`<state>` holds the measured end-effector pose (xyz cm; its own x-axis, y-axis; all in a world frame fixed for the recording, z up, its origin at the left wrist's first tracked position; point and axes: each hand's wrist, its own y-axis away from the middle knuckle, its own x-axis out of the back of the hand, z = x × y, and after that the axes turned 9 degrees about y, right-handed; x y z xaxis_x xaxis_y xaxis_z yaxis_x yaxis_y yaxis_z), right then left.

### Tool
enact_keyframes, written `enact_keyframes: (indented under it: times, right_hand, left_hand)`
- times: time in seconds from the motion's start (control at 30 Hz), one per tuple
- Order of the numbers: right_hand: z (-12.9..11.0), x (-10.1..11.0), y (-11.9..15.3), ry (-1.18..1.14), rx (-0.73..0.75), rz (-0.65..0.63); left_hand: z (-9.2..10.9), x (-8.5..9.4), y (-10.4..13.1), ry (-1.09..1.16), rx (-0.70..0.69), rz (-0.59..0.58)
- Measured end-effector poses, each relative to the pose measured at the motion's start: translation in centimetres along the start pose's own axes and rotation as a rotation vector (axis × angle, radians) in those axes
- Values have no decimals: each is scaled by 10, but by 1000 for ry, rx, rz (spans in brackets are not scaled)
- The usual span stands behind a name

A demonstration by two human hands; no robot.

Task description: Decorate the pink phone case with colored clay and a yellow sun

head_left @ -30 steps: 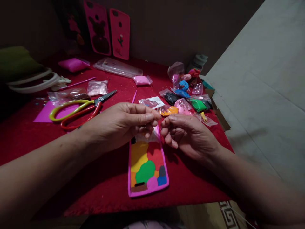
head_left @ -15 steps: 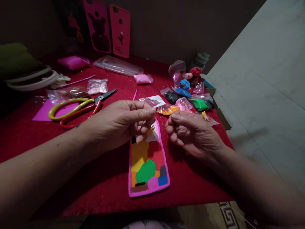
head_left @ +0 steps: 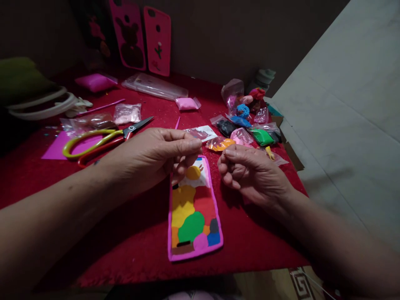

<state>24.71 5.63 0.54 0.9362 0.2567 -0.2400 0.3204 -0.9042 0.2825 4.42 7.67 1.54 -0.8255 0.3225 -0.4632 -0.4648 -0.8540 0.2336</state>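
Note:
A phone case (head_left: pixel 191 225) covered in patches of coloured clay, edged in pink, lies on the red cloth below my hands. My left hand (head_left: pixel 162 156) hovers over its top left part, thumb and forefinger pinched together. Whatever is in that pinch is too small to make out. To the right of the case, above the cloth, my right hand (head_left: pixel 254 168) has its thumb pressed to curled fingers; I cannot see what is between them. A yellow clay circle (head_left: pixel 193 172) and small brown strokes show on the case's white top area.
Scissors (head_left: pixel 106 143) with yellow and red handles lie left of my left hand. Bags of clay, including orange (head_left: pixel 221 143), black (head_left: pixel 225 127) and green (head_left: pixel 262 136), cluster behind my right hand. Two decorated cases (head_left: pixel 158 41) stand at the back beside a clear case (head_left: pixel 155 86).
My left hand has shifted slightly left, widening the gap between the hands and uncovering more of the case's white top with the yellow circle. My right hand has hardly moved.

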Motion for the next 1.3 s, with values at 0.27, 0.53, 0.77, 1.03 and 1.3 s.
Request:
enact_keyframes:
  times: [0.27,0.53,0.77,1.03,1.3]
  right_hand:
    - [0,-1,-2,4,-15,22]
    - [2,-1,-4,2,-21,22]
    - [2,0,-4,13,-5,41]
    - [2,1,-5,3,-13,44]
    - [3,0,-6,-14,-23,63]
  left_hand:
    - [2,-1,0,34,10,8]
    - [2,0,-1,47,79,-15]
    - [2,-4,0,7,37,24]
    - [1,0,-2,46,46,8]
    - [0,-4,0,-6,51,21]
